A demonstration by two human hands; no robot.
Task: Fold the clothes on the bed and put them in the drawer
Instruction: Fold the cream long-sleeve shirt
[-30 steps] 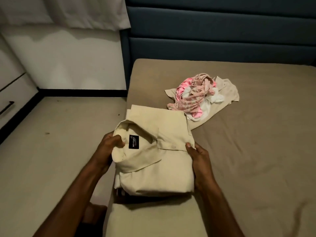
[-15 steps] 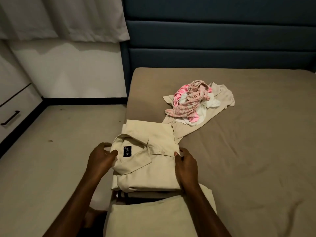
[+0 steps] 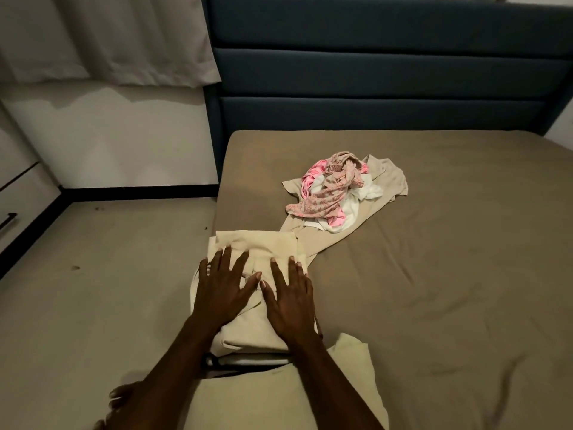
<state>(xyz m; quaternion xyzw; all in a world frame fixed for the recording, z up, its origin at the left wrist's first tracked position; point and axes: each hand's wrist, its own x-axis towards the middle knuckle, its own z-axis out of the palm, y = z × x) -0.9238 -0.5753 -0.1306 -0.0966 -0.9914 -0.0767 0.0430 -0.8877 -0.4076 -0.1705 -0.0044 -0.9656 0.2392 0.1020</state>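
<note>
Pressing folded shirt (image 3: 257,252) flat at bed (image 3: 434,290) edge, left hand (image 3: 223,283) and right hand (image 3: 291,293) side by side, fingers straight, gripping nothing. Shirt lying directly underneath, long axis running away. Unfolded pile (image 3: 338,193) sitting beyond, right hand nearer.

My left hand (image 3: 222,287) and right hand (image 3: 291,294) lie flat, fingers spread, side by side on the folded shirt (image 3: 260,268) at the near left edge of the bed (image 3: 434,274). Farther up the bed, a heap of clothes (image 3: 338,190), pink, patterned and white over a beige piece, lies near the blue headboard (image 3: 372,72). To my left are the floor (image 3: 93,274), a drawer (image 3: 18,197) with a dark handle, and a curtain (image 3: 108,38) above.
</note>
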